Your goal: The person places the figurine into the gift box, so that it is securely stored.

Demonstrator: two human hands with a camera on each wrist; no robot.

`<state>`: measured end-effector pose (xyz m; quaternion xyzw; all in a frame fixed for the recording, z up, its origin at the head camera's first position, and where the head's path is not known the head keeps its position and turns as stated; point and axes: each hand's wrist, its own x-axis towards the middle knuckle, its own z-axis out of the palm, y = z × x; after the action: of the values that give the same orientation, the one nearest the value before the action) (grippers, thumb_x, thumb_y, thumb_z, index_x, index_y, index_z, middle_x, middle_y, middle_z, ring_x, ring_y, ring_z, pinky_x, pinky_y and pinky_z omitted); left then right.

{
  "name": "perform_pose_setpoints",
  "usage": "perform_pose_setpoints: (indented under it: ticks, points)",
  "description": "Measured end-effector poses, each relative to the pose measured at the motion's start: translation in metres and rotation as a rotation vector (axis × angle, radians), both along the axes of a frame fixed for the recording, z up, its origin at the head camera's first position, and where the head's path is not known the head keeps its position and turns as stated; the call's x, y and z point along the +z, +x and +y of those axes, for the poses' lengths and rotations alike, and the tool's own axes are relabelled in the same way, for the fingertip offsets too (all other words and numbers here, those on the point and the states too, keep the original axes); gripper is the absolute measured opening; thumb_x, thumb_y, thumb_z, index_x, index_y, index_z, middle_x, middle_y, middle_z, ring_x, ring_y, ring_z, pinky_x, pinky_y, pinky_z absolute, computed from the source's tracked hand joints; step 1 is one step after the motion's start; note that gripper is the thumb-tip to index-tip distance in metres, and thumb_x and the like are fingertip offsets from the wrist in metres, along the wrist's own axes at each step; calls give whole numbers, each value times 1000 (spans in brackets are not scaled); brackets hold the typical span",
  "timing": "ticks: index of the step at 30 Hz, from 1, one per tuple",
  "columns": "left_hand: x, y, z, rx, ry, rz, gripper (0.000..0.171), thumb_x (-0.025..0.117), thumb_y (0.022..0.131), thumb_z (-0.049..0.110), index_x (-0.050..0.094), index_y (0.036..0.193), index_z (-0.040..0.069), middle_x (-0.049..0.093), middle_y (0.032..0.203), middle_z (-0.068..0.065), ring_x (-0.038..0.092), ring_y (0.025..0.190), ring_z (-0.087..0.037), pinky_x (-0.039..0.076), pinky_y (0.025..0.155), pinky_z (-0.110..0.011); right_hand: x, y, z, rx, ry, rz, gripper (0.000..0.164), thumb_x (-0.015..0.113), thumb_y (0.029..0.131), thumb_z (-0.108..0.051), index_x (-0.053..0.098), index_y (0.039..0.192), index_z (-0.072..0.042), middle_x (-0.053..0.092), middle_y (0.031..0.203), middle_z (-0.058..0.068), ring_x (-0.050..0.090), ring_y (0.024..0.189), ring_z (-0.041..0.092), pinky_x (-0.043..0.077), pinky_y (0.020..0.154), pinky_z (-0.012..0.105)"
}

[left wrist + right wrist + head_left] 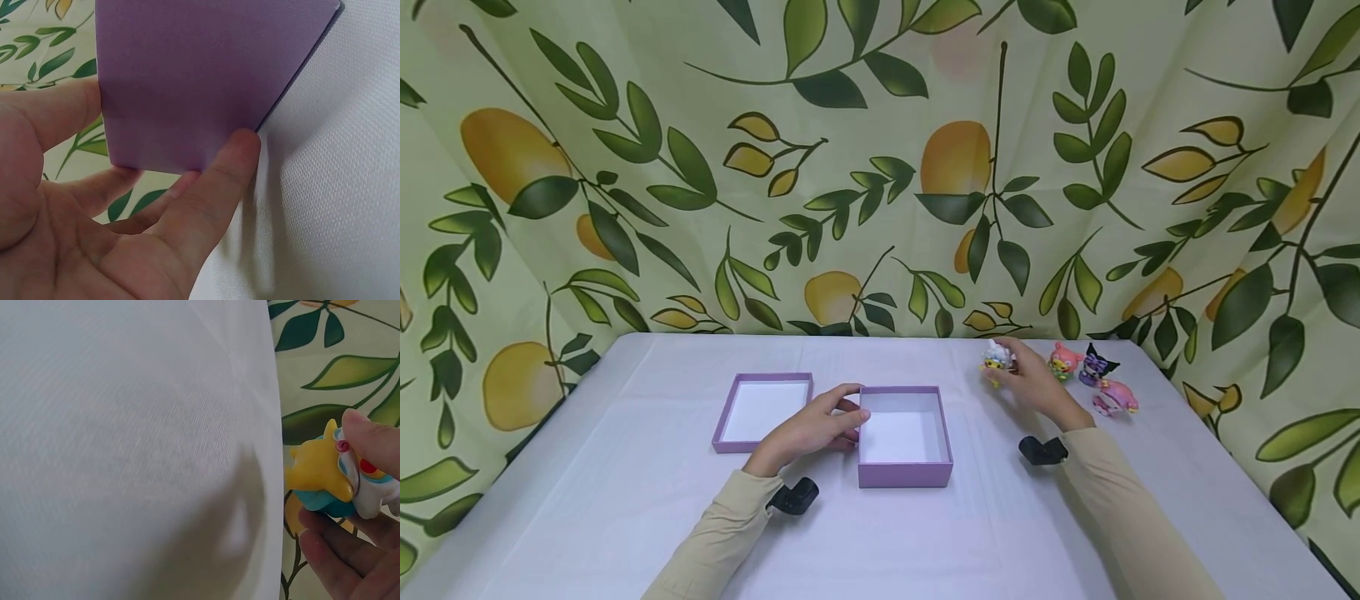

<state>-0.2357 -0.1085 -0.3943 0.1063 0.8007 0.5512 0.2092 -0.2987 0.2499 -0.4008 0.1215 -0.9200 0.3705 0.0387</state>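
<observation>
With thumb and fingers my right hand pinches a small toy figurine above the back right of the table. The right wrist view shows the figurine with a yellow star-like part, a white part and a turquoise part; fingers hide some of it. My left hand holds the left side of an open purple box, thumb at its rim. In the left wrist view the other fingers touch the purple wall and its far corner. White shows inside the box in the head view.
A shallow purple box lid lies left of the box, white inside facing up. To the right stand a pink figurine and a dark purple one; another pink figurine lies nearby. A leaf-patterned curtain hangs behind the white-covered table.
</observation>
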Motion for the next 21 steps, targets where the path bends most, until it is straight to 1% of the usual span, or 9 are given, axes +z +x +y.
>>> perform_pose_setpoints:
  ticks: [4,8,13,18,21]
  points:
    - [0,0,0,-1,8,0,62,62,99,24,34,152,7,50,133,-22,67,92,-19,60,88,-38,1,0,-4,18,-17,1,60,67,95,-14,39,145,3,58,121,25,57,100,30,48,79,30]
    - [-1,0,0,-1,12,-1,62,62,99,24,34,152,7,50,133,-22,67,91,-19,60,88,-38,4,2,-7,23,-18,-9,61,67,95,-15,38,145,3,58,121,25,57,100,29,48,79,29]
    - [0,1,0,5,15,-2,63,62,99,24,33,152,7,50,133,-22,67,91,-19,60,88,-38,5,3,-11,20,-7,-18,60,67,95,-16,39,145,1,58,123,25,58,103,31,51,83,34]
    - [1,1,0,10,12,-4,63,62,99,24,34,152,7,50,133,-22,67,91,-19,60,87,-37,6,3,-16,31,3,3,57,68,94,-15,42,143,2,57,126,26,57,104,32,51,86,39]
    - [1,1,0,12,12,-2,63,62,99,24,34,152,6,50,133,-22,67,91,-19,61,86,-37,7,4,-18,40,9,12,57,68,94,-16,42,142,2,56,127,25,56,104,32,50,87,40]
